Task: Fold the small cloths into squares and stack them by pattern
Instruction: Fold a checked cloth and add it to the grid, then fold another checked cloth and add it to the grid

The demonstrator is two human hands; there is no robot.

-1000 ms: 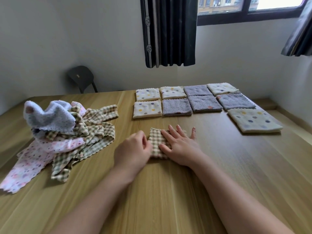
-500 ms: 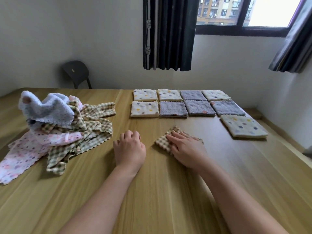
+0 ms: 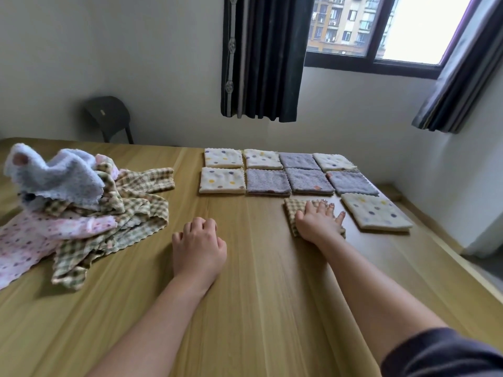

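Right hand [image 3: 318, 223]: lies flat, palm down, fingers straight and spread, pressing on the folded checked cloth [image 3: 291, 210]; it grips nothing.
Folded checked cloth: a beige and cream gingham square on the wooden table [image 3: 258, 295], just in front of the row of folded squares, with the hand covering most of it.
Left hand [image 3: 198, 246]: rests knuckles up on the bare table, well apart from the cloth, fingers loosely curled under and holding nothing.
Nearest neighbour: a cream dotted square [image 3: 375, 213] lies just beside the checked cloth, on its right.
Front row: one cream dotted folded cloth [image 3: 221, 180] at the left, then three grey-purple folded cloths [image 3: 268, 183], edge to edge.
Back row: three more cream dotted squares and one grey-purple square, touching the front row.
Unfolded heap: at the table's left, a pale blue fleecy cloth [image 3: 54, 175] sits on top of crumpled checked cloths [image 3: 130, 202], with a pink dotted cloth [image 3: 32, 240] spread beneath.
Sleeve: a dark sleeve [image 3: 446, 355] covers the right upper arm.
Chair: a dark chair [image 3: 109, 115] stands beyond the table by the wall; the small mark on its back is too small to read.
Window: dark curtains [image 3: 261, 58] hang beside a window [image 3: 381, 25] showing an apartment block.
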